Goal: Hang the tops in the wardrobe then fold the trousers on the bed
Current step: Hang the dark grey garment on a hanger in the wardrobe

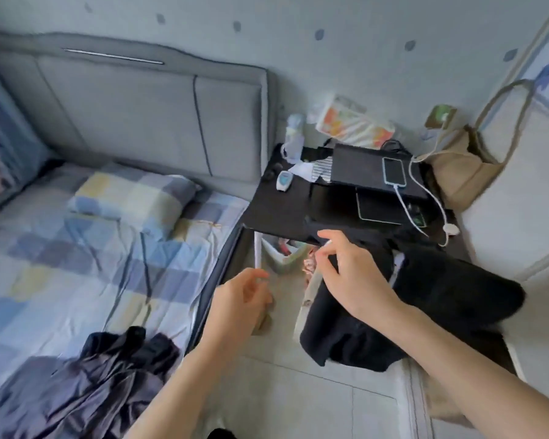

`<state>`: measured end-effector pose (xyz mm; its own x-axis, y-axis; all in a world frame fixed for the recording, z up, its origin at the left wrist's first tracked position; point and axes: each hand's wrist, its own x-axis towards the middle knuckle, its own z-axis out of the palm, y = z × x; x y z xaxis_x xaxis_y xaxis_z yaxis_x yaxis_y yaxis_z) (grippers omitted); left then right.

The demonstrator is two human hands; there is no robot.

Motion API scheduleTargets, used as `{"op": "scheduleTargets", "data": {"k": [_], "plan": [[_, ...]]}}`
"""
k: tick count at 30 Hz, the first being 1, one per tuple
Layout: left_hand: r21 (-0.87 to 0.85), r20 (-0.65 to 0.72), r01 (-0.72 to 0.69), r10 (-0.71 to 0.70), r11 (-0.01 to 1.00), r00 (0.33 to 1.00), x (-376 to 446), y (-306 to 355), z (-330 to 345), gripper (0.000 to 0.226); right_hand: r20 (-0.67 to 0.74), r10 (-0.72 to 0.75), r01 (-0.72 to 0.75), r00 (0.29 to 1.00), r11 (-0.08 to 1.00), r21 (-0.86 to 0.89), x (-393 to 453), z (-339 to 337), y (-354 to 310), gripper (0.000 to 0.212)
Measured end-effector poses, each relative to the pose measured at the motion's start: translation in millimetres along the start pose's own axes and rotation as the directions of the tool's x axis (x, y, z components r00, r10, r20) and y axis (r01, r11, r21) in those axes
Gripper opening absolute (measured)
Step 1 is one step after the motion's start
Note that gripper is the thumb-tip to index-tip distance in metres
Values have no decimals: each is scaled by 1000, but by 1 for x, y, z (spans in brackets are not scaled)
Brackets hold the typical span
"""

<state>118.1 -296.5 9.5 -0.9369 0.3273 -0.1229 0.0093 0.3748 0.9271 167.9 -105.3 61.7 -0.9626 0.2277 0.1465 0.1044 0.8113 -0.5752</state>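
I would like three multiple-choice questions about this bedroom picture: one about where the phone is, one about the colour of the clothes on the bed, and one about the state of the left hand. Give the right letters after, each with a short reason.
1. Where does the phone lie?
A. on the pillow
B. on the black laptop on the side table
C. on the floor

2. What colour is the heap of clothes on the bed?
A. dark, near black
B. red
C. white

3. What is the left hand doing?
A. gripping the pillow
B. pressing the phone
C. holding nothing, with fingers loosely curled

Answers:
1 B: the phone rests on the black laptop on the side table, with a white cable plugged in.
2 A: the heap of clothes on the bed is dark throughout.
3 C: the left hand hangs over the floor, touching nothing.
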Motion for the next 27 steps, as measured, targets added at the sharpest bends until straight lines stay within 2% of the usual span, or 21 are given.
{"op": "scheduleTargets", "data": {"k": [3, 6, 10, 12, 18, 21, 24, 27], "plan": [[47, -115, 126, -120, 991, 986, -5, -60, -57, 23, 141, -83, 77, 987, 996, 51, 28, 68, -44, 36], [107, -174, 251, -231, 962, 957, -6, -121, -107, 18, 272, -124, 109, 954, 992, 67, 51, 136, -82, 35], [92, -224, 437, -409, 895, 885, -6, -198, -163, 18, 424, -113, 93, 898, 993, 67, 76, 230, -119, 33], [96, -248, 542, -508, 835, 825, -4, -246, -192, 21, 508, -91, 74, 857, 996, 53, 89, 288, -131, 33], [121, -210, 760, -732, 638, 648, -4, -375, -253, 27, 750, -53, 69, 660, 998, 9, 112, 434, -149, 31], [71, -274, 831, -790, 552, 548, -3, -440, -276, 28, 826, -20, 86, 564, 996, -35, 118, 512, -148, 32], [22, -349, 884, -825, 468, 445, -1, -500, -291, 17, 887, -19, 114, 462, 993, -38, 118, 594, -142, 32], [34, -388, 924, -847, 380, 363, -4, -567, -297, 40, 923, -22, 120, 384, 992, -26, 113, 677, -134, 29]]}}
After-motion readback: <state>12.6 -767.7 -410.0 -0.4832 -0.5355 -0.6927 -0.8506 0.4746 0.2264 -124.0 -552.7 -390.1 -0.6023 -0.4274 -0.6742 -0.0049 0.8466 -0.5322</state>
